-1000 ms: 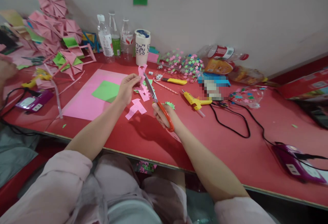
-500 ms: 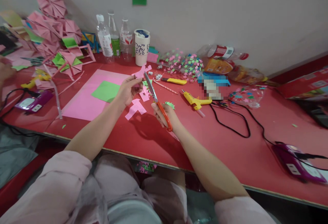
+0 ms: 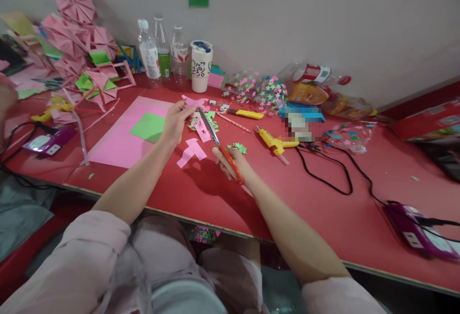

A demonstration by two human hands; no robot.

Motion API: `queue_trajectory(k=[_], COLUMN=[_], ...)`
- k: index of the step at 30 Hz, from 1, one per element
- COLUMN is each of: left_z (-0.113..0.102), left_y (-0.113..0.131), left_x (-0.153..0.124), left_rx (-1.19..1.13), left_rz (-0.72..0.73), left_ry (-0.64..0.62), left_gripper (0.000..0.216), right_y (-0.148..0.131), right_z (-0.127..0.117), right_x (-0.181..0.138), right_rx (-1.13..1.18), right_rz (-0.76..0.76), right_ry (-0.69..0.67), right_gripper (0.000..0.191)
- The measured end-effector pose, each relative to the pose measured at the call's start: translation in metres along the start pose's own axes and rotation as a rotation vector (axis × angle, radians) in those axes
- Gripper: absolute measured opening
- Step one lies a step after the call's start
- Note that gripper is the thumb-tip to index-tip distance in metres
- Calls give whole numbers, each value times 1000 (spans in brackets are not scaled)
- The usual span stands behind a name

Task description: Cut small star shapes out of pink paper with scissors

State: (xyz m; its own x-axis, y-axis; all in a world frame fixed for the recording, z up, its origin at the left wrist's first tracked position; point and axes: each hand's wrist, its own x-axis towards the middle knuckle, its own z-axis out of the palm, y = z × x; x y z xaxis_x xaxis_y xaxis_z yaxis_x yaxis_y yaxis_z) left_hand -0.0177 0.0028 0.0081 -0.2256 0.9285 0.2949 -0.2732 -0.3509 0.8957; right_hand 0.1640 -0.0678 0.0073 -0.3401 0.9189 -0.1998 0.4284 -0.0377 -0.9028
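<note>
My left hand (image 3: pixel 178 120) pinches a small pink paper piece (image 3: pixel 196 104) between thumb and fingers, above the table. In my right hand (image 3: pixel 233 164) is a pair of scissors (image 3: pixel 223 150) with orange handles. Its blades point up and left, and the tips reach the lower edge of the pink piece. Whether the blades are apart, I cannot make out. Below the hands lie a cut pink paper scrap (image 3: pixel 191 153) and a pile of green and pink cutouts (image 3: pixel 210 123). Small green stars (image 3: pixel 238 148) lie just beyond my right hand.
A pink sheet (image 3: pixel 111 137) with a green square (image 3: pixel 147 128) lies left. Behind stand bottles and a white cup (image 3: pixel 200 72). To the right are a yellow cutter (image 3: pixel 249 114), a glue gun (image 3: pixel 275 141) with a cable, and a purple power strip (image 3: pixel 419 230). Another person's hand (image 3: pixel 7 95) shows far left.
My left hand has turned and drawn slightly left, and the pink piece has shifted with it. The scissors stay in my right hand, almost unmoved. The view has shifted slightly.
</note>
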Motion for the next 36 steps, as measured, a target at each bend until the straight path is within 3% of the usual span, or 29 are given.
queue_trajectory(k=[18, 36], left_z=[1, 1], left_y=[1, -1], left_x=[-1, -1], left_rx=[100, 59], left_rz=[47, 32], left_ry=[-27, -24], left_gripper=[25, 23], right_y=[-2, -1], right_z=[-2, -1], right_x=[-2, 0], right_rx=[-21, 11], right_rz=[-16, 20], right_ry=[-21, -22], right_gripper=[45, 46])
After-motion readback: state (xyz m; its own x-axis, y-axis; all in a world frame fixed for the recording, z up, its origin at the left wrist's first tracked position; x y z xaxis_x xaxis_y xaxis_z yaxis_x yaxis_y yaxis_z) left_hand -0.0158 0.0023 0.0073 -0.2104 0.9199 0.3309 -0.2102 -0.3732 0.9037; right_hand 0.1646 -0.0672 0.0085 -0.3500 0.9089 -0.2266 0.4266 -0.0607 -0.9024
